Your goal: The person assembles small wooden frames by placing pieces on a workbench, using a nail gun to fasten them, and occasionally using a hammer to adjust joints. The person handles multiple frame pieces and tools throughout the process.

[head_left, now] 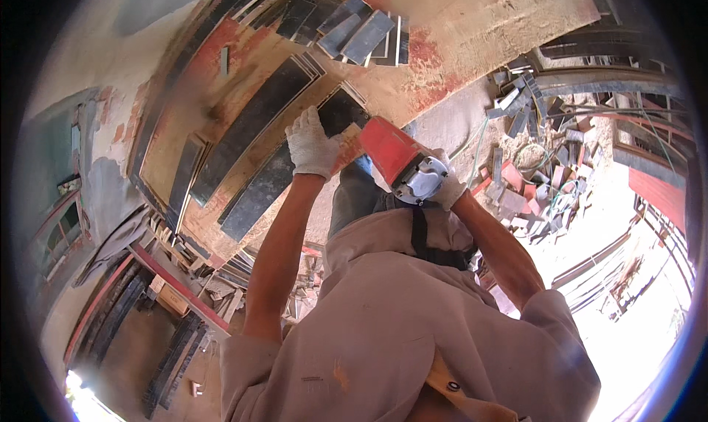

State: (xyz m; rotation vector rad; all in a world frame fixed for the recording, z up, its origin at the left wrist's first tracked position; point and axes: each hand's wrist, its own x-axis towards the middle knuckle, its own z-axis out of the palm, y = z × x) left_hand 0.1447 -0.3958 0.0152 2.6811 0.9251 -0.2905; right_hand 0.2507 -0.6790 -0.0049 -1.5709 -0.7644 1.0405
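My right hand [447,180], in a pale work glove, grips a red power tool [391,151] with a silver metal end. The tool's far end meets the edge of a short dark board [344,111] on the table; its working part is hidden. My left hand [311,143], also gloved, lies with fingers stretched out over the dark boards just left of the tool. Beneath and beside it runs a long dark board [259,190]. Another stack of long dark boards [258,123] lies farther left.
The dusty wooden table [487,24] has red stains. Short dark board pieces [361,35] are piled at its far side. Offcuts [527,190] litter the ground on the right. A wall [96,53] stands at the left, with a red-edged rack [177,286] below it.
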